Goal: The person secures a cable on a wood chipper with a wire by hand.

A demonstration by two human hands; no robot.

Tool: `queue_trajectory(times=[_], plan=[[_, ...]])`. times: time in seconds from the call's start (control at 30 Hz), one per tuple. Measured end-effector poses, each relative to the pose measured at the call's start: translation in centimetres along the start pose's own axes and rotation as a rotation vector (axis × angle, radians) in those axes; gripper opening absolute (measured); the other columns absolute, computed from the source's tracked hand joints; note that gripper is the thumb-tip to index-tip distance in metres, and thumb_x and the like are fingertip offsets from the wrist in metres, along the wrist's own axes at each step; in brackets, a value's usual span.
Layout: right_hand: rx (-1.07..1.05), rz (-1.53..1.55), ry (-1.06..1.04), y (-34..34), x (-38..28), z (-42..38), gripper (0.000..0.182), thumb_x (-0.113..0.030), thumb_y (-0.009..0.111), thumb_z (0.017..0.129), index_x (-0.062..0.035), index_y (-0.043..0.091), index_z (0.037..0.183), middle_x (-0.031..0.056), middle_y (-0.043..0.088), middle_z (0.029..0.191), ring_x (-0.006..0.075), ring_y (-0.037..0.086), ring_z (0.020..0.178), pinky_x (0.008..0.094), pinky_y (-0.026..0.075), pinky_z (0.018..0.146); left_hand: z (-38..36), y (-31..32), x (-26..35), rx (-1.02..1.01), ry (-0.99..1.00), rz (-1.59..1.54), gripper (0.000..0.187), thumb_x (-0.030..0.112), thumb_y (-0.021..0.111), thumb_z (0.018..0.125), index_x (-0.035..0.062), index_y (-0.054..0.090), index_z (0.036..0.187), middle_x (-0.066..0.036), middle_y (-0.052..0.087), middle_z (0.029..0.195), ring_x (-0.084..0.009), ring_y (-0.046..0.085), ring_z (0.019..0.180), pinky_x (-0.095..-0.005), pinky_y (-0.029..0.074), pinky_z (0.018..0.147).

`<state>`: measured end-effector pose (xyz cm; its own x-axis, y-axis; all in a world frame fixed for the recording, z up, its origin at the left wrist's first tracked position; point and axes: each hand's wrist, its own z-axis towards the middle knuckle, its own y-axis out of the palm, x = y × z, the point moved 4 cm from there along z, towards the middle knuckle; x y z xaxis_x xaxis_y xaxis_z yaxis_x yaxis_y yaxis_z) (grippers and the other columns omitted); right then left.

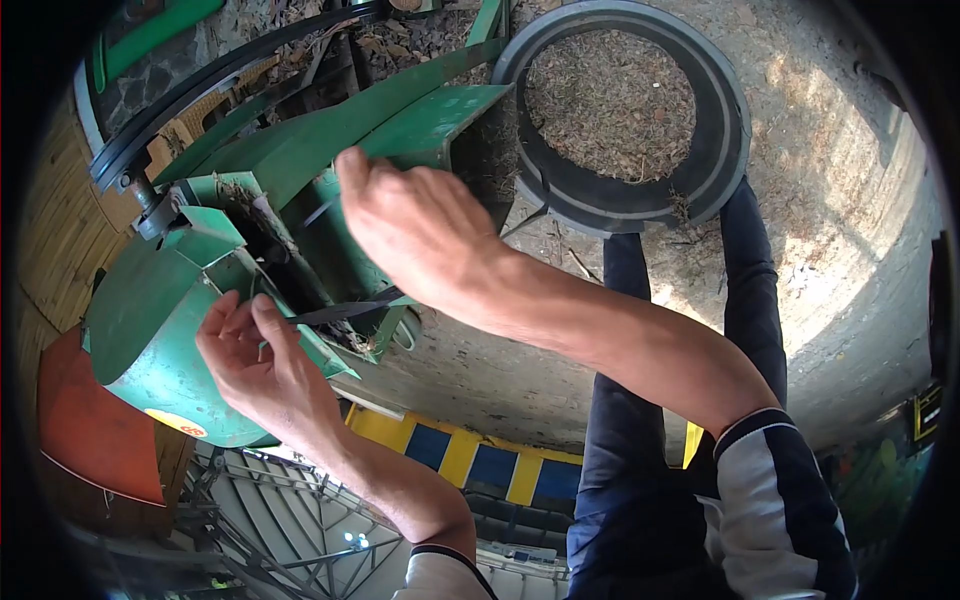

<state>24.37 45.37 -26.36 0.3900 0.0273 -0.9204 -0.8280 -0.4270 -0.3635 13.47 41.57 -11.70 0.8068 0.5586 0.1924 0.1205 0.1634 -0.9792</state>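
My left hand (268, 355) is beside the opening of a green metal machine (200, 370), its fingers curled. Between thumb and fingers it pinches the end of a dark flat strip (345, 310), which runs right across the opening's lower edge. Above and to the right, my right hand (420, 220) is closed over the green sheet-metal chute, back of the hand toward me. Its grip is hidden, so what it holds cannot be made out. A short pale sliver (320, 212) shows just left of it. Dry plant scraps cling around the machine's opening (275, 235).
A round black tub (735, 130) with dry chopped plant bits stands on the concrete floor (830, 200), by my legs. A belt wheel (220, 75) curves along the machine's far left. An orange panel (95, 420) and a yellow-and-blue striped strip (480, 465) lie lower down.
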Motion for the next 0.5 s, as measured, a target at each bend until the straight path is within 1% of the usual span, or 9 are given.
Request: queue_trajectory(times=[0.03,0.07,0.1,0.17,0.23,0.33,0.37,0.43,0.5], plan=[[-0.021,-0.036,0.016,-0.8,1.0,-0.9,0.017,0.007,0.047,0.098,0.0167,0.054,0.11,0.0189,0.063,0.068,0.0183,0.063,0.047,0.0271,0.049,0.033,-0.1,0.2,-0.2,-0.076,-0.007,0.038,0.027,0.012,0.072,0.098,-0.0014,0.062,0.12,-0.008,0.065,0.095,-0.0111,0.061,0.08,-0.0245,0.05,0.065],[-0.016,-0.065,0.025,-1.9,2.0,-1.8,0.017,0.008,0.046,0.098,0.0163,0.054,0.11,0.0172,0.062,0.067,0.017,0.06,0.046,0.0265,0.048,0.031,-0.2,0.2,-0.3,-0.078,-0.01,0.034,0.027,0.012,0.072,0.098,-0.0014,0.062,0.12,-0.008,0.065,0.095,-0.0111,0.061,0.08,-0.0245,0.05,0.065],[-0.088,-0.044,0.082,-2.7,2.9,-2.8,0.017,0.008,0.053,0.096,0.0165,0.058,0.11,0.0234,0.067,0.073,0.0215,0.071,0.055,0.0291,0.056,0.039,-0.5,0.3,-0.1,-0.079,0.023,0.061,0.029,0.012,0.072,0.098,-0.001,0.06,0.121,-0.008,0.065,0.095,-0.0109,0.06,0.079,-0.0247,0.049,0.066],[-0.094,-0.025,0.129,-3.7,4.9,-5.0,0.011,0.01,0.051,0.095,0.0125,0.056,0.104,0.0211,0.065,0.07,0.0238,0.069,0.052,0.0301,0.055,0.039,-0.9,0.4,0.1,-0.079,0.053,0.083,0.031,0.012,0.072,0.098,-0.0006,0.059,0.122,-0.008,0.064,0.094,-0.0106,0.059,0.078,-0.0248,0.049,0.067],[-0.059,-0.041,0.09,-4.6,6.4,-6.6,0.006,0.008,0.054,0.094,0.0088,0.053,0.1,0.0203,0.064,0.068,0.0259,0.069,0.052,0.033,0.057,0.041,-1.1,0.5,-0.3,-0.066,-0.053,-0.031,0.027,0.012,0.068,0.101,-0.0006,0.058,0.123,-0.007,0.063,0.092,-0.01,0.059,0.075,-0.026,0.049,0.066],[-0.064,-0.008,0.106,-5.8,7.0,-7.5,0.007,0.007,0.057,0.094,0.0077,0.052,0.099,0.0184,0.064,0.068,0.0263,0.07,0.054,0.0341,0.057,0.043,-1.8,0.4,-0.4,-0.016,-0.032,-0.163,0.025,0.014,0.065,0.103,-0.0011,0.058,0.122,-0.006,0.062,0.091,-0.0099,0.059,0.071,-0.0261,0.049,0.065],[-0.016,0.012,0.08,-6.1,7.0,-7.5,0.007,0.006,0.058,0.094,0.0065,0.052,0.098,0.0168,0.063,0.067,0.0263,0.069,0.053,0.0337,0.057,0.043,-2.2,0.6,-0.3,0.0,-0.058,-0.242,0.027,0.019,0.064,0.105,-0.001,0.059,0.123,-0.005,0.062,0.091,-0.0089,0.057,0.066,-0.0247,0.047,0.061],[0.031,0.035,0.057,-6.7,7.0,-7.5,0.008,0.005,0.059,0.093,0.0054,0.052,0.097,0.0153,0.062,0.066,0.0263,0.068,0.052,0.0333,0.057,0.043,-2.5,0.7,0.1,-0.004,-0.1,-0.267,0.029,0.022,0.066,0.105,-0.0007,0.061,0.122,-0.004,0.063,0.089,-0.0079,0.056,0.064,-0.0234,0.045,0.058],[-0.031,0.044,0.039,-6.7,7.4,-6.8,0.017,0.001,0.065,0.093,0.0073,0.056,0.106,0.0179,0.066,0.084,0.0239,0.07,0.064,0.0311,0.06,0.052,-2.7,0.7,0.2,-0.003,-0.139,-0.296,0.03,0.024,0.067,0.105,-0.0003,0.062,0.121,-0.003,0.063,0.088,-0.007,0.055,0.062,-0.0221,0.042,0.056]])
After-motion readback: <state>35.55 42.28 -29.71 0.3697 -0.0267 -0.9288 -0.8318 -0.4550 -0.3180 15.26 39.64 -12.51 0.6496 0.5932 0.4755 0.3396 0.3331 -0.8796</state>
